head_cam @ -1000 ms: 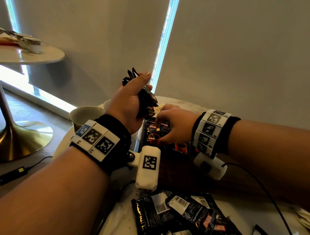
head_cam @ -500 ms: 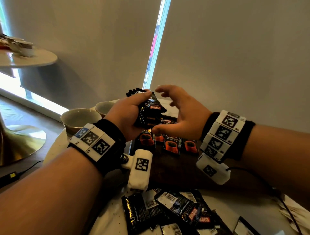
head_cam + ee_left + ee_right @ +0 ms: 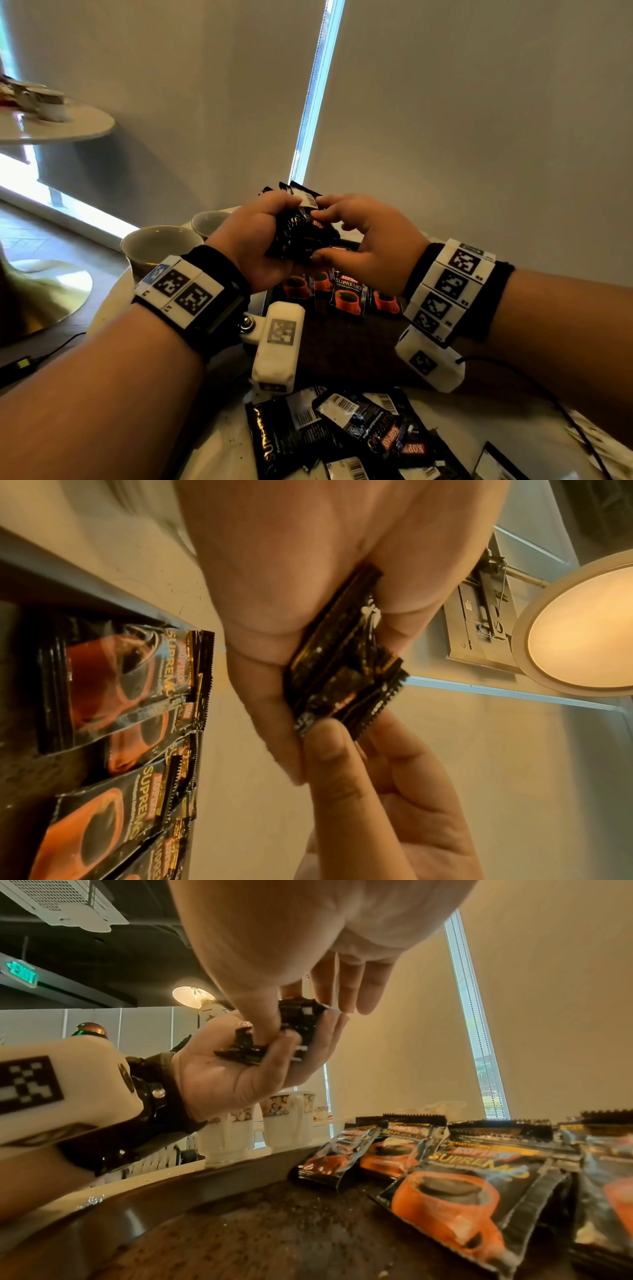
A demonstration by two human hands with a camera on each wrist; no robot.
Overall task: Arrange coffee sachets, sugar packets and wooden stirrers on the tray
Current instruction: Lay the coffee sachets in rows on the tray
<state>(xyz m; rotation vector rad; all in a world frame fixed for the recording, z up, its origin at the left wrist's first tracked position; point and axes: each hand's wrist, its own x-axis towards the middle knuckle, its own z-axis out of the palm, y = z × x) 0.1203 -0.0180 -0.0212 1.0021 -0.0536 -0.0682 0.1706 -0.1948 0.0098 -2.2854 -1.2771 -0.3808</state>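
Note:
My left hand [image 3: 255, 240] grips a bunch of black coffee sachets [image 3: 301, 226] above the far end of the dark wooden tray [image 3: 342, 346]. My right hand [image 3: 363, 240] meets it from the right and pinches one sachet of the bunch between thumb and forefinger. The left wrist view shows the bunch [image 3: 346, 680] in my left palm with the right thumb [image 3: 329, 753] on its edge. In the right wrist view the bunch [image 3: 291, 1031] sits between both hands. A row of sachets [image 3: 346, 294] with orange cups lies along the tray's far side [image 3: 455, 1185].
Several loose sachets [image 3: 346, 435] lie in a heap on the white table in front of the tray. Two cups [image 3: 154, 246] stand left of the tray. White packets [image 3: 596, 442] lie at the right edge. A cable [image 3: 534, 383] runs past my right wrist.
My right hand rose from the sachets on the tray to the bunch and took hold of one sachet. The left hand lowered the bunch toward the tray.

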